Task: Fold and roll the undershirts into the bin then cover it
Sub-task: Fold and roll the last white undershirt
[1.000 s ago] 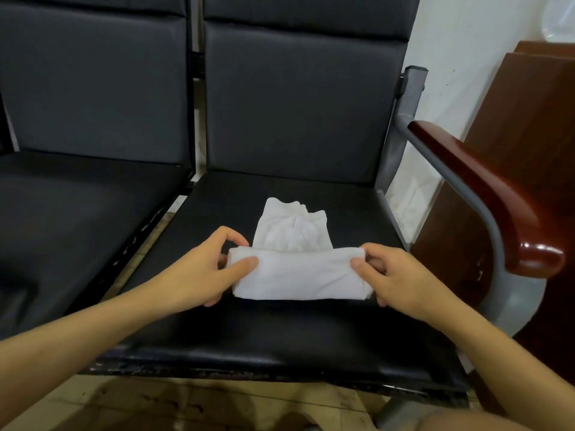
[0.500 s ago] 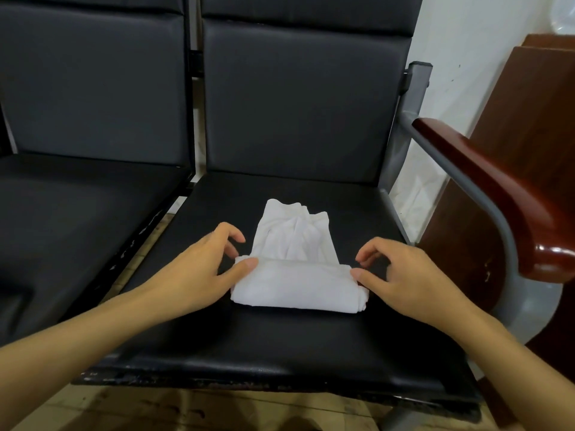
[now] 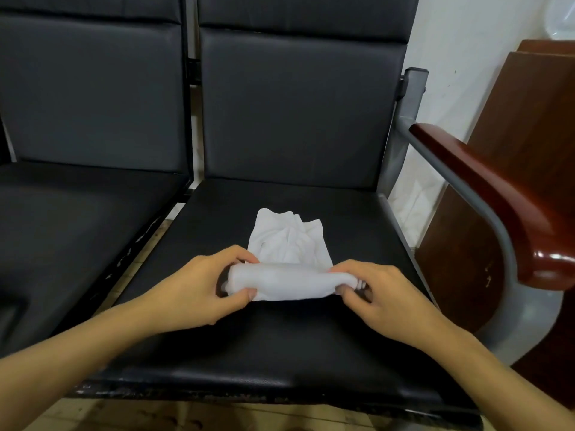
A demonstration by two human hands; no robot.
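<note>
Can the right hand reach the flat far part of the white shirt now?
Probably yes. The flat part of the shirt lies just beyond the right hand, with nothing between. But that hand grips the rolled end, so it must let go first.

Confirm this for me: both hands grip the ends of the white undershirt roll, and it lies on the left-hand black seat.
Not quite. Both hands, left hand and right hand, do grip the ends of the white undershirt roll, but the head view shows it on the right-hand black seat, the one beside the wooden armrest.
</note>
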